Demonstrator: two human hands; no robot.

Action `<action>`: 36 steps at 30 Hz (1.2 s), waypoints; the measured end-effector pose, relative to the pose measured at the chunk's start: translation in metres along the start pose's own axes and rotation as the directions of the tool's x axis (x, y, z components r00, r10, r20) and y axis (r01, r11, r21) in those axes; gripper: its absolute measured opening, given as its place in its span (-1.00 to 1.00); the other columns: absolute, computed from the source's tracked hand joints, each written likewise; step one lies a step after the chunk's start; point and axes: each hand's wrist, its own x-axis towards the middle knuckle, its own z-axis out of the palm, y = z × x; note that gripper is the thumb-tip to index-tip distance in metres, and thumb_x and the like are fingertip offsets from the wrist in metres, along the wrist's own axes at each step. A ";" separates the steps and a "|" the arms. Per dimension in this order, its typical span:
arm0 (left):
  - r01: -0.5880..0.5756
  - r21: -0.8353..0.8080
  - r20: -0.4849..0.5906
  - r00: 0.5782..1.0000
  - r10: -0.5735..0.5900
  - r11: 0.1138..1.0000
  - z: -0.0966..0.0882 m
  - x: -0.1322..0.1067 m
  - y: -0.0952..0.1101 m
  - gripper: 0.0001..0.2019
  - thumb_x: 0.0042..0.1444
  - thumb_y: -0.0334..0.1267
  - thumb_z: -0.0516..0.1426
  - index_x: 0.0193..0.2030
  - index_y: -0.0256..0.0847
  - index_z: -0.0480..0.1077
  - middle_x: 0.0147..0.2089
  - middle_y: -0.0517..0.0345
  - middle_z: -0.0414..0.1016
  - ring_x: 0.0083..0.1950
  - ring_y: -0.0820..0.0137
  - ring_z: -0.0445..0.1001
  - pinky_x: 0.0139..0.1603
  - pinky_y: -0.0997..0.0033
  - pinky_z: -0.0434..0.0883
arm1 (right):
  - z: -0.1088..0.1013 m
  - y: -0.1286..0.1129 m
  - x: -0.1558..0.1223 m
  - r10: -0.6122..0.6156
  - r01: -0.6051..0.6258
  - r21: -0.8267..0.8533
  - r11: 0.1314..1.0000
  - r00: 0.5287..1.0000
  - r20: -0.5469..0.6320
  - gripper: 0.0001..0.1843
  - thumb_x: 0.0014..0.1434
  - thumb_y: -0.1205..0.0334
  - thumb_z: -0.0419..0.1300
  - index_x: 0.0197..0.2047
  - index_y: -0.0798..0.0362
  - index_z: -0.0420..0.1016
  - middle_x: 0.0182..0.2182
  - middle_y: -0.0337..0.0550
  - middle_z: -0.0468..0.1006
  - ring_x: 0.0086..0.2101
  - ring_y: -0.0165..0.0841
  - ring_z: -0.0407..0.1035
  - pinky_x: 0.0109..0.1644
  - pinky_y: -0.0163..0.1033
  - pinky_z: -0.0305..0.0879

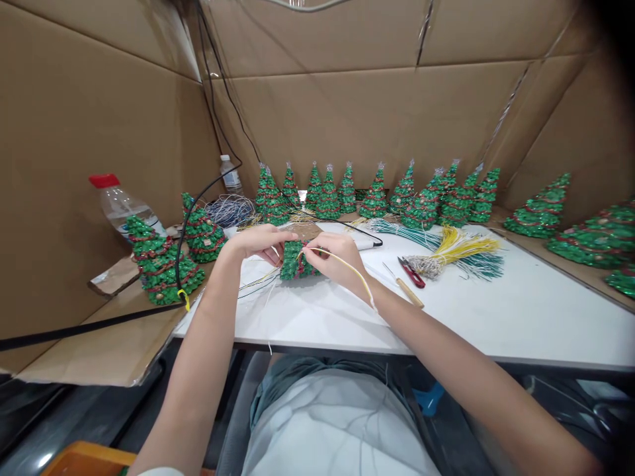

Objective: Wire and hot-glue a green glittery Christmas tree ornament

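A small green Christmas tree figure [292, 263] lies on its side on the white table, between my two hands. My left hand [262, 243] is closed around its left end, steadying it. A yellow and white wire [353, 266] is pinched in the fingers of my right hand [333, 255], close against the tree's surface. The wire's loose end arcs back over my right wrist. Thin dark and pale wires [256, 284] trail out to the left of the tree. The far side of the tree and some fingertips are hidden.
Several finished-looking trees [329, 195] stand along the cardboard wall. Right of my hands lie red snips [411, 272], a wooden-handled awl [409, 292] and a yellow wire bundle [461, 246] over green wires. A black cable [181, 244], bottles and more trees [163, 264] are at left.
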 end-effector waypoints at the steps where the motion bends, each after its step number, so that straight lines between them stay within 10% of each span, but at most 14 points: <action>1: 0.002 0.003 0.010 1.000 -0.002 1.000 0.000 0.000 0.000 -0.66 -0.24 -0.04 0.30 -0.41 -0.25 0.41 -0.53 0.14 0.48 -0.56 0.33 0.50 -0.44 0.37 0.46 | 0.000 0.000 0.000 -0.018 0.018 -0.026 0.999 1.000 0.000 -0.82 0.09 0.30 0.13 -0.48 0.05 0.53 -0.51 -0.18 0.53 -0.50 -0.41 0.33 -0.35 -0.30 0.18; 23: -0.049 0.137 0.017 0.999 0.047 0.989 -0.010 -0.005 -0.004 -0.42 -0.09 0.33 0.09 -0.58 -0.26 0.29 -0.63 0.18 0.36 -0.54 0.44 0.41 -0.35 0.38 0.40 | 0.001 0.004 -0.008 -0.370 0.377 -0.110 0.920 0.926 0.080 -0.80 0.16 0.33 0.08 -0.44 0.07 0.49 -0.47 -0.18 0.55 -0.46 -0.44 0.38 -0.39 -0.35 0.22; 36: -0.112 0.229 0.170 0.983 0.074 0.967 -0.021 -0.017 -0.005 -0.73 -0.01 -0.11 0.12 -0.39 -0.29 0.50 -0.29 0.08 0.57 -0.37 0.44 0.50 -0.22 0.47 0.40 | 0.000 0.001 -0.005 -0.098 0.097 0.037 0.995 0.995 0.023 -0.84 0.04 0.32 0.17 -0.52 0.07 0.53 -0.58 -0.25 0.49 -0.59 -0.50 0.25 -0.45 -0.35 0.15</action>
